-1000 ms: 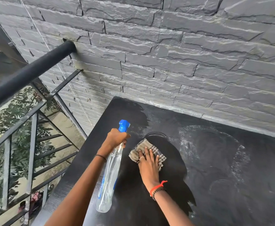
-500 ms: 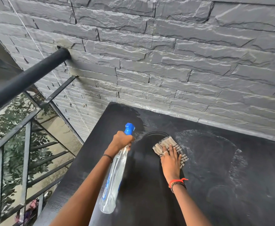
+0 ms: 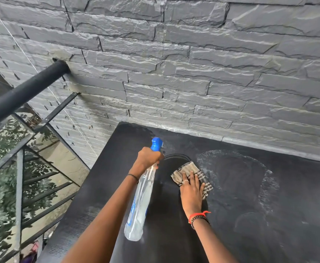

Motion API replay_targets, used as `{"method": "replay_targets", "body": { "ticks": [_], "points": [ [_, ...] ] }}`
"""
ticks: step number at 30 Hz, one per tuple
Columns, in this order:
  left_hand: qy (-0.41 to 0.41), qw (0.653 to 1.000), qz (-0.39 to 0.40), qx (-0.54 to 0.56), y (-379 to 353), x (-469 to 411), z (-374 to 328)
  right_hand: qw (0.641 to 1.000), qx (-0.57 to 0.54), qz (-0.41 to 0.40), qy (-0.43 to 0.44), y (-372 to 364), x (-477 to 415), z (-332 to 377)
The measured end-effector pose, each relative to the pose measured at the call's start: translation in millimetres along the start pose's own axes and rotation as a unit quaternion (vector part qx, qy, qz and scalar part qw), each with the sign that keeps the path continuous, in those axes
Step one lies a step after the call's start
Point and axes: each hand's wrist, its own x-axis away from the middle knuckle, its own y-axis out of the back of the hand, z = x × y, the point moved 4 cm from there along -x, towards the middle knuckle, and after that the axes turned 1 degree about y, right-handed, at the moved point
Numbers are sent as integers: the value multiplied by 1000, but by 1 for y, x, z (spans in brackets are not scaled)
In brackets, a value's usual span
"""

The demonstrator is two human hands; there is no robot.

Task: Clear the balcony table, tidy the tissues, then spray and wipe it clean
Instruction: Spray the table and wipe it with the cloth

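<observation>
Gripping the clear plastic spray bottle with blue nozzle (image 3: 140, 198) by its neck, the left hand (image 3: 148, 157) is holding it above the black table (image 3: 250, 205); the right hand (image 3: 191, 192), fingers flat, is pressing the checked grey cloth (image 3: 188, 172) onto that table, just right of the bottle.

One spray bottle (image 3: 140, 202), one cloth (image 3: 190, 168), one table (image 3: 269, 205).

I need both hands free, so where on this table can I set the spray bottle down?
Bare table right of the cloth, out to the wall, though streaked white. Also the strip between left hand and railing. Crowded centre: right hand on cloth, beside spray bottle.
</observation>
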Motion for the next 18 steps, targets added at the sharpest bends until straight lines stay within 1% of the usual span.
{"method": "replay_targets", "body": {
  "ticks": [4,8,15,18],
  "points": [
    [-22,1000,-6,-9,-3,-2,-13,1000,3,-27,9,-2,0,0],
    [-33,999,-2,-8,-6,-3,-26,999,11,-37,18,0,0,2],
    [-48,997,-4,61,-3,-4,-30,1000,11,-21,13,-1,-2,3],
    [-43,995,-29,86,10,-8,-18,999,27,-9,40,-7,1,11]
  ]
}}
